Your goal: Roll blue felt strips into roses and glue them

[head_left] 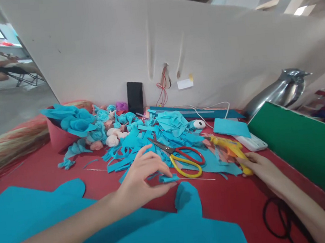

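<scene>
Left grip (145,177) pinching blue felt roll (168,178), red table (240,202), white wall (108,46)

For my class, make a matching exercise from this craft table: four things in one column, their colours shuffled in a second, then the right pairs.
Things:
1. scissors handles
2. glue gun
3. rolled sheet on the right
4. table cover

Colours:
A. green
B. red
C. yellow
D. red and yellow

Pairs: 1-D, 2-C, 3-A, 4-B

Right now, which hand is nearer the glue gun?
Right. The right hand touches the yellow glue gun at its handle; the left hand is well left of it, pinching a blue strip.
</scene>
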The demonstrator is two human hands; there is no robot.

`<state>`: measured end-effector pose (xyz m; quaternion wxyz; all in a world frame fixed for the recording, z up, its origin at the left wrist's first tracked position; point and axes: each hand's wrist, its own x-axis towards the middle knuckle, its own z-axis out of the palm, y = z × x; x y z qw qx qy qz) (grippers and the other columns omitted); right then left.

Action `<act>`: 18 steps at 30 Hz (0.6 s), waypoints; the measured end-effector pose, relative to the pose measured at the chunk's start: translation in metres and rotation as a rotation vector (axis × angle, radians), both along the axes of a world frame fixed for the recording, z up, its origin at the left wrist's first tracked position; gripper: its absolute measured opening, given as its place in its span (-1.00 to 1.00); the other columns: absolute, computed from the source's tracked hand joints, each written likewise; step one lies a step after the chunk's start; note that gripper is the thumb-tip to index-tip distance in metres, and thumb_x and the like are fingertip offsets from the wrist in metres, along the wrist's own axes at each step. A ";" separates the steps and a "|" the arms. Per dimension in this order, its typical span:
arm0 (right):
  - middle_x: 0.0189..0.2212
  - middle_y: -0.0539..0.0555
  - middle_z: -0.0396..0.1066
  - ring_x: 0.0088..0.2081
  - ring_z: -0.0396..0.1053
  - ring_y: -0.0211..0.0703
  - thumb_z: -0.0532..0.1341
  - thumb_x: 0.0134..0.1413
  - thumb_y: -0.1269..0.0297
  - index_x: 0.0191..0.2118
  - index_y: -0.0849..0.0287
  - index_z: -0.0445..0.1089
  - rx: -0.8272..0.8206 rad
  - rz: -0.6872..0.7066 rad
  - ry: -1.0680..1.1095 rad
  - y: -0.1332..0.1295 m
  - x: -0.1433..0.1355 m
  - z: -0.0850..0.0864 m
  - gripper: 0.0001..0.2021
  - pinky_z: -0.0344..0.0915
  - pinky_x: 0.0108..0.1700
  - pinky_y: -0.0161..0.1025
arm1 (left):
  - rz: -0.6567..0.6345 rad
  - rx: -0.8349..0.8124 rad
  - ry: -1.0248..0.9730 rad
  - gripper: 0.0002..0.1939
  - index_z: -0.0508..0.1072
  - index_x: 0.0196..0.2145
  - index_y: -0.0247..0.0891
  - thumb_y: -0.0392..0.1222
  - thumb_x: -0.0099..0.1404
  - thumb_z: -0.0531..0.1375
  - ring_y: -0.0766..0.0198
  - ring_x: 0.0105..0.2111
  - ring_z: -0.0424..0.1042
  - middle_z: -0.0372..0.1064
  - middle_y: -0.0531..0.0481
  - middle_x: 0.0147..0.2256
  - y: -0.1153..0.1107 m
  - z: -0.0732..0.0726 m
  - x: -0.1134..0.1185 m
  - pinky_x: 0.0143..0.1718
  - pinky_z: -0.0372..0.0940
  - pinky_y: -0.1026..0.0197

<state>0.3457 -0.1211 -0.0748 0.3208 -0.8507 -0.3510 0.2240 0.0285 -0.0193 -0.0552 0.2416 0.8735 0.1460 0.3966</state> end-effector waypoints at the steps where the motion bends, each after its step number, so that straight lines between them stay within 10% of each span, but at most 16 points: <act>1: -0.22 0.08 0.30 -0.27 0.33 -0.20 0.11 0.17 0.23 -0.12 0.24 0.27 0.056 -0.021 0.041 -0.002 -0.004 0.004 -0.77 0.34 -0.28 -0.19 | 0.000 -0.024 0.000 -0.91 0.37 -0.51 -0.24 -0.31 0.04 0.25 0.32 -0.42 0.37 0.42 0.10 -0.50 0.001 -0.002 0.000 0.11 0.00 -0.09; 11: -0.27 0.05 0.29 -0.39 0.32 -0.28 0.13 0.16 0.29 -0.06 0.22 0.22 0.160 -0.098 0.286 -0.004 -0.020 0.009 -0.75 0.34 -0.41 -0.29 | -0.006 -0.521 -0.060 -0.87 0.38 -0.49 -0.26 -0.20 0.03 0.27 0.28 -0.40 0.38 0.40 0.06 -0.46 0.003 0.000 0.011 -0.12 0.25 0.07; 18: -0.28 0.05 0.30 -0.38 0.33 -0.27 0.13 0.15 0.31 -0.08 0.25 0.24 0.050 -0.055 0.318 -0.003 -0.021 0.006 -0.77 0.36 -0.39 -0.27 | -0.054 -0.937 -0.115 -0.73 0.31 -0.10 -0.34 -0.17 0.27 0.08 0.21 -0.21 0.37 0.31 -0.11 -0.14 0.056 0.021 0.107 -0.22 0.33 0.06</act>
